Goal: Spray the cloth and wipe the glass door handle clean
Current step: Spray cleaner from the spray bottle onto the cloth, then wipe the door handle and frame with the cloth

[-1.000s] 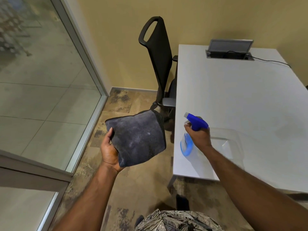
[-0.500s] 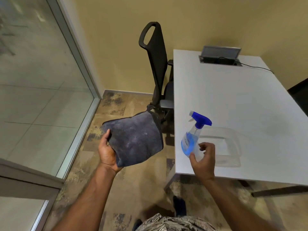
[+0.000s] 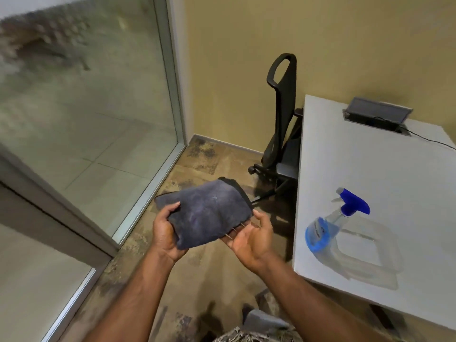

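1. Over the mottled brown floor (image 3: 197, 275), between glass and table: a dark grey cloth (image 3: 206, 213), plush and nappy, folded into a rough rectangle, corners soft, faint pale streaks on top.
2. Left hand (image 3: 166, 233) closed on the cloth's near left edge, thumb on top, fingers hidden beneath.
3. Right hand (image 3: 249, 236) palm-up and loosely open, fingers spread under the cloth's right edge, thumb tip touching that edge; no firm grip visible.
4. On the white table (image 3: 385, 174), near its left edge: a spray bottle (image 3: 328, 223), clear plastic, blue liquid low in the body, blue trigger head, tilted; free of both hands.
5. Just beside the bottle: a clear, square plastic tub (image 3: 380, 262), rounded corners, close to the table's near edge.
6. At the table's far side: an open grey cable box (image 3: 377, 113) with a black cord trailing right.
7. Against the matt yellow wall (image 3: 246, 58): a black chair (image 3: 283, 114), slim mesh back with a looped top, tucked along the table's left edge.
8. Left: smooth glass panel (image 3: 86, 107) in a metal frame (image 3: 170, 70), blurred. Door handle out of sight.
9. Open floor between frame and table, widest around the hands.
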`<state>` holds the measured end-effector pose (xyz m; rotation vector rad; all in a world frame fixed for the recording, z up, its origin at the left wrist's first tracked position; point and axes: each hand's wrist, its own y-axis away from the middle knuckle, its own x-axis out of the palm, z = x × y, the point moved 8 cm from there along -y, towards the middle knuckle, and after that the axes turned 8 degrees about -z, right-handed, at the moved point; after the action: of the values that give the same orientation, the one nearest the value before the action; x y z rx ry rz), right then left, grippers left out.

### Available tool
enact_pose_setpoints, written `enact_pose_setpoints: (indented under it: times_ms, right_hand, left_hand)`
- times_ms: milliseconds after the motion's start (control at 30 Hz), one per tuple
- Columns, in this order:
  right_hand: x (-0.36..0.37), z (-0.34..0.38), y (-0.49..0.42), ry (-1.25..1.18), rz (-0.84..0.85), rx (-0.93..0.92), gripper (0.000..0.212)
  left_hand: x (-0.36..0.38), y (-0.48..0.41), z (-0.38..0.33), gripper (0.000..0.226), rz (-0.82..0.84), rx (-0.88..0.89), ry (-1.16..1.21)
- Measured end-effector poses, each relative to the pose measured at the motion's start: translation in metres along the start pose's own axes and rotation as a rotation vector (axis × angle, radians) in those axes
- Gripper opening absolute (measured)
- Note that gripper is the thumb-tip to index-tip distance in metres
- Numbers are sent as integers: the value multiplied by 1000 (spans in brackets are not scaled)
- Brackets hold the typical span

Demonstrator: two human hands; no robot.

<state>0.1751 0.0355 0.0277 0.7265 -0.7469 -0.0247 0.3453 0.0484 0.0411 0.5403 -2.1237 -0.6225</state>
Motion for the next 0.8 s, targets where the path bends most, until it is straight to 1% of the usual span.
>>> enact_pose_setpoints:
  times_ms: [100, 133, 233, 300, 400, 533, 600, 667, 800]
  right_hand:
    - [41, -11, -14, 138, -8, -28, 23]
    - [54, -16, -20, 167, -3, -20, 23]
    - [93, -30, -37, 215, 26, 26, 37]
    - [121, -40, -48, 223, 69, 81, 40]
    - [166, -52, -61, 214, 141, 178, 36]
    - [226, -73, -72, 180, 279, 295, 33]
    - [254, -84, -73, 139, 356, 337, 35]
    - [279, -98, -72, 152, 419, 377, 38]
    - [323, -134, -66, 233, 453, 431, 30]
  left_hand:
    - [-28, 0, -24, 39, -92, 35, 5]
    - [-36, 0, -32, 40, -116, 39, 9]
    - [-55, 0, -60, 43, -182, 60, 21]
    - [-66, 2, -81, 44, -237, 85, 30]
    - [-82, 9, -112, 33, -319, 118, 62]
    - [-92, 19, -152, 22, -369, 198, 71]
    - [-95, 24, -169, 20, -398, 245, 90]
    - [-99, 30, -187, 19, -413, 288, 138]
    - [-118, 48, -228, 26, -443, 375, 189]
